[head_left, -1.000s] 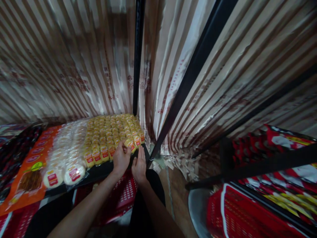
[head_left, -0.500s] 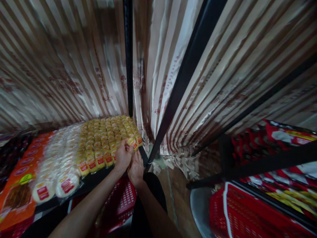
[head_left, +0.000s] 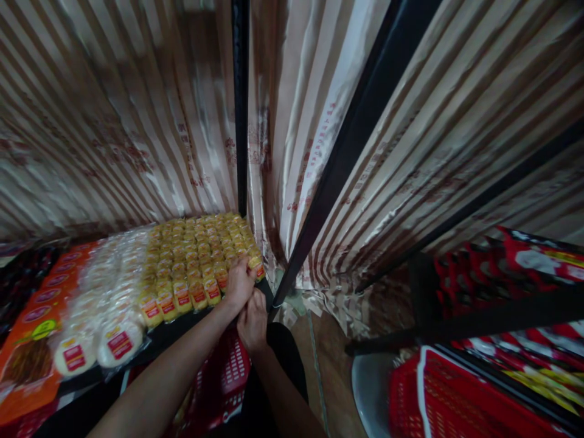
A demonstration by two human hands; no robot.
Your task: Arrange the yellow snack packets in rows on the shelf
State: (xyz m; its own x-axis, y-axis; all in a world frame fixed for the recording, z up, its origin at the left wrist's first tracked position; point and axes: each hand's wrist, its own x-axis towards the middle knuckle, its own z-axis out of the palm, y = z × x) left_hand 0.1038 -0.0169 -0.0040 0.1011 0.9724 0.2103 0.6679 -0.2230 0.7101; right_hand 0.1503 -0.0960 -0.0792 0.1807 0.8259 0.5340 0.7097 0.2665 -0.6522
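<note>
Lying before both hands (head_left: 240,284), yellow packets (head_left: 182,293)

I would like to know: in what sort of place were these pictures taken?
Probably a snack shop or its display corner: neat rows of small yellow packets, white-wrapped round packs beside them, and a red plastic basket suggest it.

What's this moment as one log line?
left hand: at yellow packs, front right | right hand: beside left | nearby: white packs
</note>
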